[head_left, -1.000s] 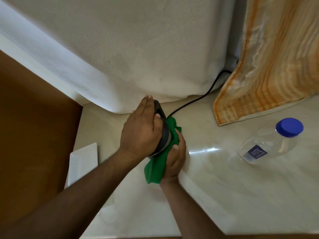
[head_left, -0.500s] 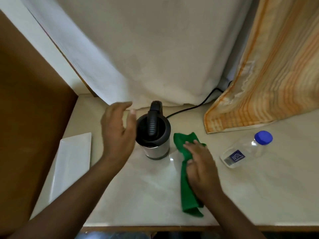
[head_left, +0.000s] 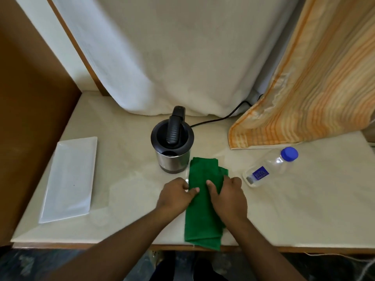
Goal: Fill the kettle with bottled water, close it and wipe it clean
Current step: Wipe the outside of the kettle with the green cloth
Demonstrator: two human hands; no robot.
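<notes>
Far left on my feed, a brown wooden panel [head_left: 30, 98] walls off the pale surface [head_left: 125, 199]. Next along, a white rectangular tray [head_left: 69, 179] lies flat near the left edge, nothing on it. Moving in, the kettle [head_left: 172, 142] stands upright toward the back of the surface, steel body, black lid down, black handle arching over the top; its black cord [head_left: 221, 117] runs off to the right and disappears behind the white cloth [head_left: 172, 57] hanging at the back.

Now the hands, both just in front of the kettle. My left hand [head_left: 175, 196] rests knuckles-up at the left edge of the green cloth [head_left: 203, 209], thumb tip on the fabric, fingers curled under; its grip looks pinched on that edge, though the fingertips are hidden from me. The green cloth lies folded in a long strip, its far end just beside the kettle's base, its near end hanging over the front edge of the surface. My right hand [head_left: 229, 197] lies on the right side of the cloth, thumb out flat on the fabric, fingers bent over the right edge, so that grip is on the cloth too.

Further right, the water bottle [head_left: 269, 167] lies on its side, clear, blue label, blue cap on, well apart from the kettle. Behind it, an orange striped curtain [head_left: 304, 88] drapes down onto the surface.
</notes>
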